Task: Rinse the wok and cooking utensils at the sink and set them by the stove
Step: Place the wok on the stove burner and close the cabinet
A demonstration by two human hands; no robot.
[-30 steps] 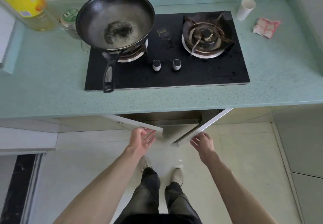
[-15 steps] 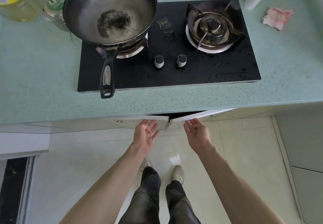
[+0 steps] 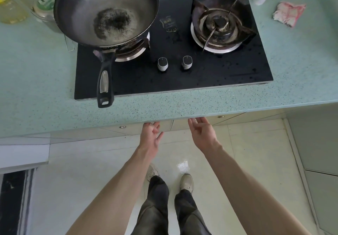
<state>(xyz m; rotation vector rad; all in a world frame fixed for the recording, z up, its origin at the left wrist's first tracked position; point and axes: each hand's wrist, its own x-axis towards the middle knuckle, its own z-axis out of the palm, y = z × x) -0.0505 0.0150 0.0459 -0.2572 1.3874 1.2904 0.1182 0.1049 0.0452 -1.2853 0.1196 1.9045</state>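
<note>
- Upper left of the frame: the wok (image 3: pixel 106 11) sits on the left burner of the stove (image 3: pixel 182 77), burnt residue in its bowl.
- Its handle (image 3: pixel 105 81) runs down-frame, its end over the counter edge.
- Lower centre, the left hand (image 3: pixel 150 136) hangs loose and empty, nearer that handle.
- Beside it, the right hand (image 3: pixel 202 134) is also slack and empty.

We see soft, even daylight, with a bright glare patch on the floor tiles (image 3: pixel 182 166) just below our hands. The wide lens bows the countertop (image 3: pixel 201 102) edge ahead of them (straight lines curve most outward), and everything stays reasonably sharp.
</note>
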